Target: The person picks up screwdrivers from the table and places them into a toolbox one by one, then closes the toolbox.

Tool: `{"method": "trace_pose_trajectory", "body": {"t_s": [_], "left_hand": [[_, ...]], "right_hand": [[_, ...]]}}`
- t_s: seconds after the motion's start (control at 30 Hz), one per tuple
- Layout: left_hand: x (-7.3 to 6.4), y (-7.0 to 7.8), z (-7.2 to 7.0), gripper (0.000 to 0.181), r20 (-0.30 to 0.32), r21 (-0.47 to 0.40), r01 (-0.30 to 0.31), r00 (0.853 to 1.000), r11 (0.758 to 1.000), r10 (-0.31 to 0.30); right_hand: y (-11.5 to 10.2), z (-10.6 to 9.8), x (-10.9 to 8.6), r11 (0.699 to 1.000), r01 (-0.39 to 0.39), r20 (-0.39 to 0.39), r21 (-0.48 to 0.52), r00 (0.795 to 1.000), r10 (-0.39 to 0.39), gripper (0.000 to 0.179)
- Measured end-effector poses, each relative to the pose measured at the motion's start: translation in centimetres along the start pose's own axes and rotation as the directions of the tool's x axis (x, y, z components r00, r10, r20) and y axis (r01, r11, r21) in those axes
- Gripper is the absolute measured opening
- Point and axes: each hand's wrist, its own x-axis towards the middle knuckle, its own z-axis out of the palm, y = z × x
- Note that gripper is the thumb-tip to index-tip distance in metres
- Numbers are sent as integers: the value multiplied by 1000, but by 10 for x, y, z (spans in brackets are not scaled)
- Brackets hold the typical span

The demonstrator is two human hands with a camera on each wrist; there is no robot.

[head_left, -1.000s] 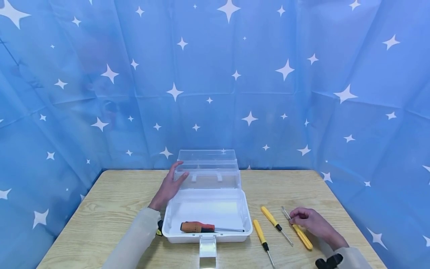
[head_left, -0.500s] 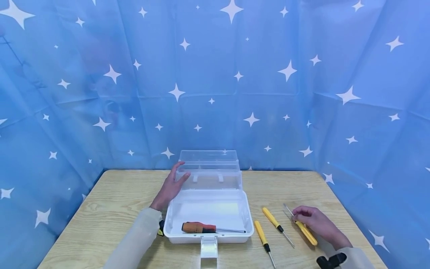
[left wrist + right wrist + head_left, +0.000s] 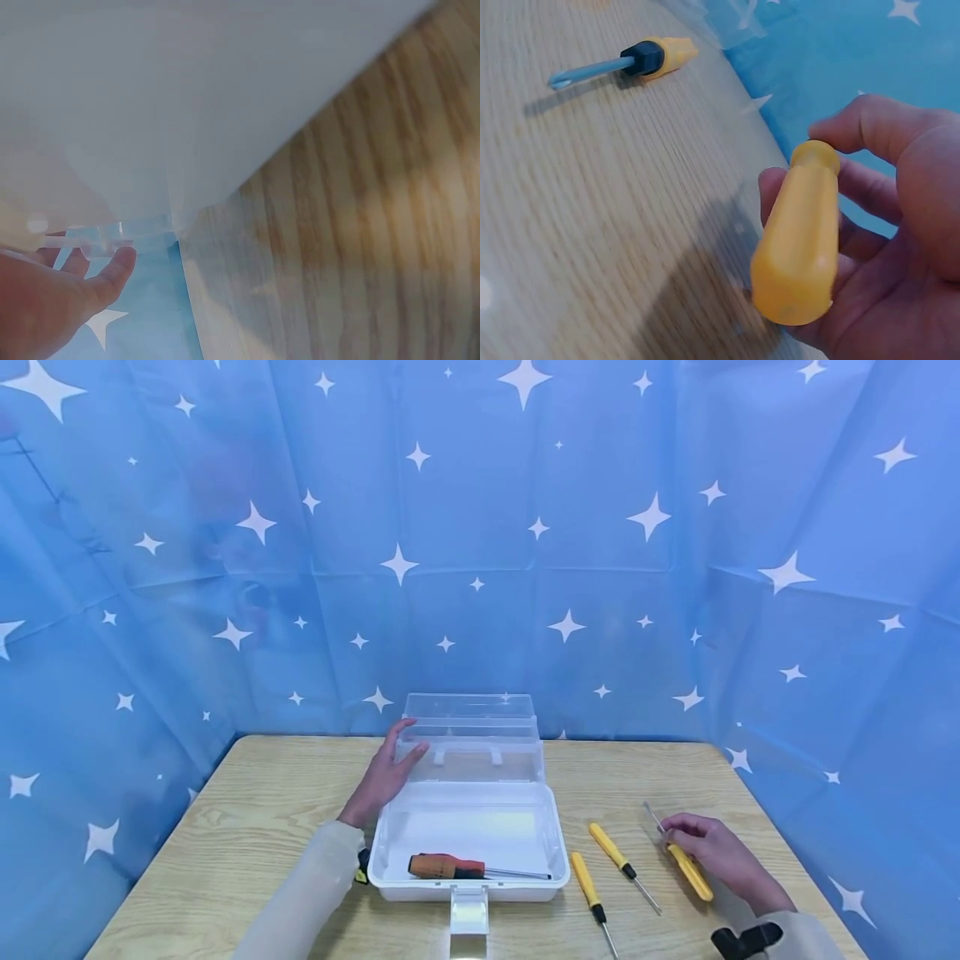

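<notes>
Right hand (image 3: 716, 852), right of frame, holds a yellow screwdriver (image 3: 690, 872); thumb and fingers close around it near the neck. Head view: long axis on a diagonal, metal tip to upper left, handle butt to lower right. Right wrist view: butt faces the camera at lower centre, narrow neck up and slightly right, shaft hidden. Can't tell if it touches the surface (image 3: 300, 777).

Left hand (image 3: 384, 777), left of centre, holds the left edge of a clear lid (image 3: 480, 764), thumb spread well away from the index finger. Left wrist view has the thumb and part of the fingers at the clear edge, lower left; rest hidden. Lid stands up behind a white box (image 3: 408, 892), lower centre; front latch (image 3: 469, 914) hangs down.

In the box, along the front wall: an orange-brown handle (image 3: 431, 865) and a red handle (image 3: 470, 866), both to the left, with a metal shaft (image 3: 521, 873) running right; long axis across the frame.

Between box and right hand, two more on the surface, roughly parallel: middle yellow screwdriver (image 3: 607, 843) and near-box yellow screwdriver (image 3: 582, 878). Both have handle to upper left, black collar, shaft to lower right; the near-box one reaches the bottom edge of the frame. Pale sleeves on both arms. Blue curtain (image 3: 480, 485) with white stars fills the upper frame.
</notes>
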Motion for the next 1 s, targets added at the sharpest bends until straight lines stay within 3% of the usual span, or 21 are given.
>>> {"method": "trace_pose_trajectory", "body": {"t_s": [0.37,0.7,1.0], "left_hand": [[0,5,1,66,6,23,-5,1000,1000,5],[1,-1,1,70,-2,23,-10,1000,1000,10],[1,1,1,69,-6,29,-7,1000,1000,7]], "right_hand": [[-6,2,5,999,-26,-35,36,999,27,42],[-17,0,7,995,37,12,95,999,-38,49],[-33,-2,9,992,103,82,73,991,-108,46]]}}
